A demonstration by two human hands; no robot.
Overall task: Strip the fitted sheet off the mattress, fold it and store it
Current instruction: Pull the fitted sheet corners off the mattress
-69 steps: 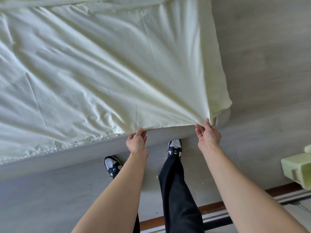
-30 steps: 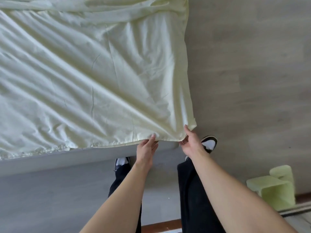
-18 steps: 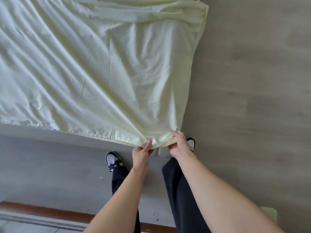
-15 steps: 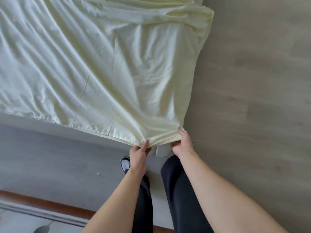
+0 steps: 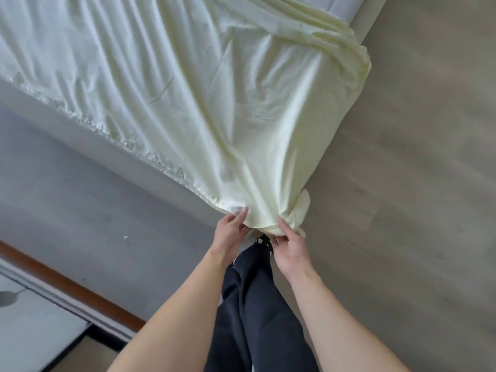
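Note:
The pale yellow-green fitted sheet (image 5: 204, 103) lies crumpled over the bed and runs down to a bunched corner just in front of me. My left hand (image 5: 229, 232) pinches the sheet's elastic hem at that corner. My right hand (image 5: 288, 244) grips the gathered corner fabric a little to the right. A strip of bare grey mattress (image 5: 346, 6) shows at the top, where the sheet has slid off. The grey side of the bed (image 5: 88, 138) shows below the sheet's ruffled hem.
Grey wood-look floor (image 5: 416, 183) spreads to the right of the bed. My dark trouser legs (image 5: 255, 312) stand directly below my hands. A brown skirting strip (image 5: 67, 283) and a pale panel run along the lower left.
Both hands have drawn the sheet corner toward me and closer together, bunching it. The view has swung, so the bed now runs diagonally, and bare mattress shows at the top.

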